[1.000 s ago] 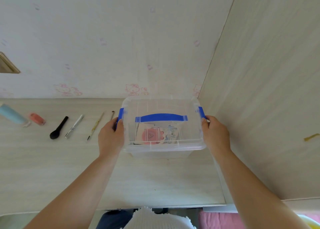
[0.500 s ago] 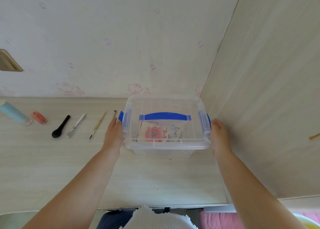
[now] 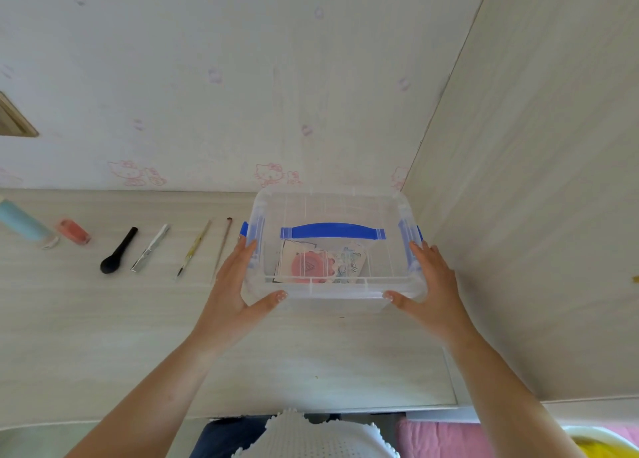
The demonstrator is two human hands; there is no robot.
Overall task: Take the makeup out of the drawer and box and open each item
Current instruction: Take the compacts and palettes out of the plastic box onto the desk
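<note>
Fingers of left hand and right hand are spread flat against one clear box at frame centre; six makeup items are lined left on the tabletop, beside a wooden panel.

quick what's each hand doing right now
Left hand: open, fingers straight against the left side of the clear box.
Right hand: open, fingers straight against its right side.

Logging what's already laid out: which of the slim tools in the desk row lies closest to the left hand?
The thin pinkish brush, last in the row. It lies just beside the left hand; the yellow-handled tool lies farther left.
</note>
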